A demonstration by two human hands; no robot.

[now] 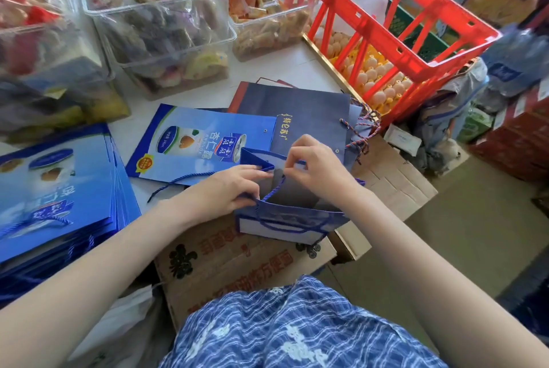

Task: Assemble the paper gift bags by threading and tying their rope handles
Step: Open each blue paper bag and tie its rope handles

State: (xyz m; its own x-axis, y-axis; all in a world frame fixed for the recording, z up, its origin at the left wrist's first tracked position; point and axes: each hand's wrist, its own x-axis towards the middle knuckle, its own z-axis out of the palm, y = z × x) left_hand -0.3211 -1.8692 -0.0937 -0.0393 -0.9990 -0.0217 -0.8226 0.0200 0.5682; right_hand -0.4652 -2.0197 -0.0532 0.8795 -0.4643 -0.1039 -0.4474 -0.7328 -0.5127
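Centre frame: open blue gift bag [292,219] sits on the cardboard box [225,260] in front of me. My left hand [225,189] grips the bag's left rim, and my right hand [315,164] pinches the blue rope [274,190] up at the far wall, so the hands sit close together. Looks like I'm mid-thread or knotting inside. I'd keep the rim pinned, pull the slack through, and seat the knot tight against the hole. The near handle looks already on. Flat bags [56,189] are stacked at left.
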